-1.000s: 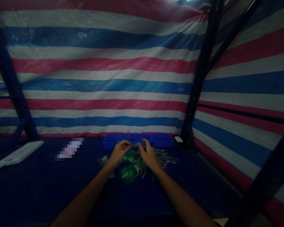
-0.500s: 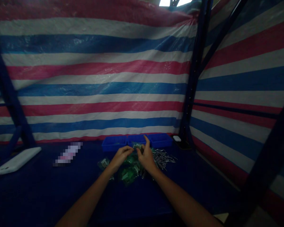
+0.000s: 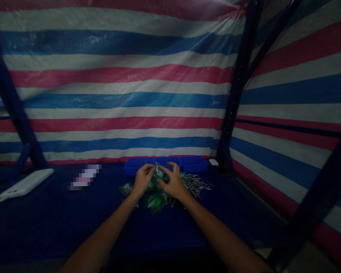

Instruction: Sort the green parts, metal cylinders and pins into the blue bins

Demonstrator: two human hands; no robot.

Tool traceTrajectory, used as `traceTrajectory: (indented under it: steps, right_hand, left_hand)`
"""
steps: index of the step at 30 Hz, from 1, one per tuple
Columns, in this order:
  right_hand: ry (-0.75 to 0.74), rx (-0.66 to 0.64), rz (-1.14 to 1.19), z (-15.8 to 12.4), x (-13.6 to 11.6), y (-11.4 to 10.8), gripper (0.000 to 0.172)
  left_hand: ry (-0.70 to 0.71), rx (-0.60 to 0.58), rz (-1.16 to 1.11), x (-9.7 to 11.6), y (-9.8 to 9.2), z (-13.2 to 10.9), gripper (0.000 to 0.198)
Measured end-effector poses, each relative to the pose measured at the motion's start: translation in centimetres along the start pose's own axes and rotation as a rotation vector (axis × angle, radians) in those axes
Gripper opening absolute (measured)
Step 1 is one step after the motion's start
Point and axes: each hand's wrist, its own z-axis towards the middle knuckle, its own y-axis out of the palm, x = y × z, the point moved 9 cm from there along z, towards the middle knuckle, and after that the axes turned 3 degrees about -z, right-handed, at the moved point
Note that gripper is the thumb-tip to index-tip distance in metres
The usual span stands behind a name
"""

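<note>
A small see-through packet [image 3: 159, 172] is held at the lower centre of the frame, its long axis apparently running up the frame, upper end towards the blue bins [image 3: 194, 163]; blur hides finer detail. The left hand [image 3: 143, 179] pinches its left edge; the right hand's [image 3: 174, 182] thumb and forefinger are spread beside it. Green packets [image 3: 154, 203] lie below on the desk [image 3: 159, 233], metal pins [image 3: 198, 185] to the right.
</note>
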Motion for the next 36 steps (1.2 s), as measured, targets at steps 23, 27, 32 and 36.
traceTrajectory:
  steps: [23,27,32,36]
  right_hand:
    - [-0.075,0.032,0.065,0.7,0.0,-0.8,0.043]
    - [-0.034,0.053,0.041,0.5,0.4,-0.8,0.041]
    - [-0.004,0.119,0.013,0.8,0.9,-1.8,0.025]
    - [0.050,0.211,0.008,1.9,2.8,-4.5,0.023]
  left_hand:
    - [-0.470,-0.243,-0.291,-2.8,2.9,-1.6,0.021]
    - [-0.131,-0.244,0.166,0.2,1.9,-0.7,0.017]
    - [0.393,0.073,0.769,6.6,-0.9,0.8,0.019]
    - [0.313,0.209,1.122,6.7,-3.3,3.1,0.026]
